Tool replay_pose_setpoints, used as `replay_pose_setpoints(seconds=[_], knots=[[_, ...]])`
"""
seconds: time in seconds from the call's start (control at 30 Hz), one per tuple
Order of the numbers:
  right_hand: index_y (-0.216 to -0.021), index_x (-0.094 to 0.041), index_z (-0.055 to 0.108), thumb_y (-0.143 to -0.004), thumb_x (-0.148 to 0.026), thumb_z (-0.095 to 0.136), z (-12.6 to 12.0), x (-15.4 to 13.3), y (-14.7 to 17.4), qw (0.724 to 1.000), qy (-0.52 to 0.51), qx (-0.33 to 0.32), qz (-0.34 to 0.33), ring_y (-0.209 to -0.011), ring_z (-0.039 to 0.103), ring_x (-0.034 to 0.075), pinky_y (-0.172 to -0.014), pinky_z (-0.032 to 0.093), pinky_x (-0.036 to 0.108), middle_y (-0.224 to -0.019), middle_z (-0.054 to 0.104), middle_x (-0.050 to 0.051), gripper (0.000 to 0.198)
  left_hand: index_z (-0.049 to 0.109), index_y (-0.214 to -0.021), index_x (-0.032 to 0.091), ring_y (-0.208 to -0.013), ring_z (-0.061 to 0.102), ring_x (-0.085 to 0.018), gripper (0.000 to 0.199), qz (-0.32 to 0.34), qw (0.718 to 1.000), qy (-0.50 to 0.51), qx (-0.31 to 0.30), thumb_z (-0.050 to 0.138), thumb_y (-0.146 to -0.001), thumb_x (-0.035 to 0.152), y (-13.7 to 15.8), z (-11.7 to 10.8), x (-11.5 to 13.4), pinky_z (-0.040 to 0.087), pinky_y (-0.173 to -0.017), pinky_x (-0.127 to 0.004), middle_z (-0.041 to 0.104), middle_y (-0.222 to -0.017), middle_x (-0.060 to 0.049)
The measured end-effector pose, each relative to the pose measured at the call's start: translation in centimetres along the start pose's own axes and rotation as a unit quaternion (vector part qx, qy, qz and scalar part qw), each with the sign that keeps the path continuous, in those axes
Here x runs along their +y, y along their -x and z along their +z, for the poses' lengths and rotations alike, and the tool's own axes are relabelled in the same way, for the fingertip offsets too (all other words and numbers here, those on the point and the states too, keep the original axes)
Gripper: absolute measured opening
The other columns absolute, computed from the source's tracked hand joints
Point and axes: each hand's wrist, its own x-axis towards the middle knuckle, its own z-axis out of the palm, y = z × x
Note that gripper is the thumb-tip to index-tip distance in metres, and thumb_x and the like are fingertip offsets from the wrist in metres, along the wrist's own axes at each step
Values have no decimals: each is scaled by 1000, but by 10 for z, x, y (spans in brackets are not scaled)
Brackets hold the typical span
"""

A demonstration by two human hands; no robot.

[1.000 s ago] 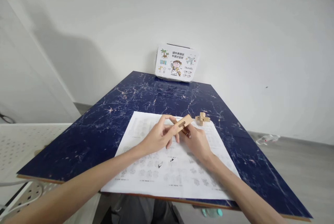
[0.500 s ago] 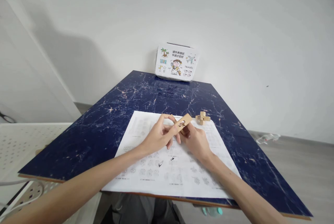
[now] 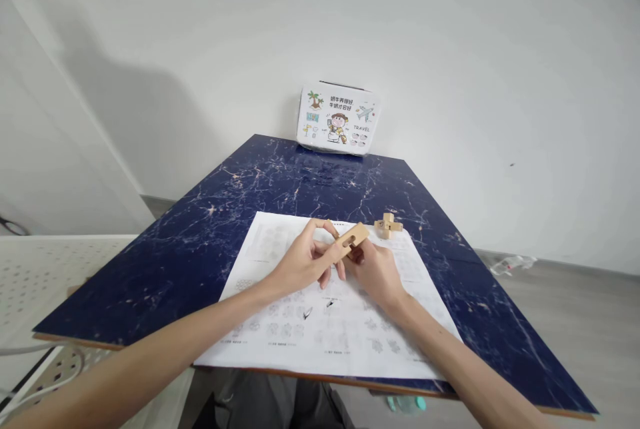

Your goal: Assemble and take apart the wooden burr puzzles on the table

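Observation:
A light wooden puzzle piece (image 3: 359,233) with a slot cut through it is held up above the paper, between my two hands. My left hand (image 3: 303,261) pinches its near end between thumb and fingers. From the other side, my right hand (image 3: 377,272) has its closed fingers at the far part of the piece, partly hidden behind it. More wood shows behind the left fingertips, but its shape is mostly covered. Just beyond the right hand, a cross-shaped wooden puzzle (image 3: 389,226) stands at the sheet's far right corner.
Under my hands lies a large printed sheet (image 3: 280,362) with small diagrams, on a dark blue marbled table (image 3: 200,236). A white illustrated case (image 3: 337,119) leans against the wall at the back. To the left is a white perforated surface (image 3: 35,276); a clear plastic wrapper (image 3: 514,264) lies right.
The slotted wooden piece has tilted and shifted slightly between my fingers, so its slot shows from a different angle. Both hands stay almost in place.

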Motion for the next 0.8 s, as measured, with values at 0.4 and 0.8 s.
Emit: replay_pose_setpoints(seconds=[0.4,0.8], knots=[[-85,-21,63,-92,-41,63,-3,-6,0,999,36,15,2,-51,61,16,-55,33,25,-66,71,2,22,37,-108,26,-43,56,-9,34,-21,1000,15,9,57,-101,52,-4,-4,-6,44,-45,-21,74,-72,1],[-77,-20,64,-104,-31,48,-10,-8,0,991,98,-13,-87,-57,57,16,-56,28,29,-71,69,5,33,34,-100,24,-44,64,-13,40,-130,989,64,1,64,-97,51,-11,-14,-13,49,-42,-24,77,-81,-6]])
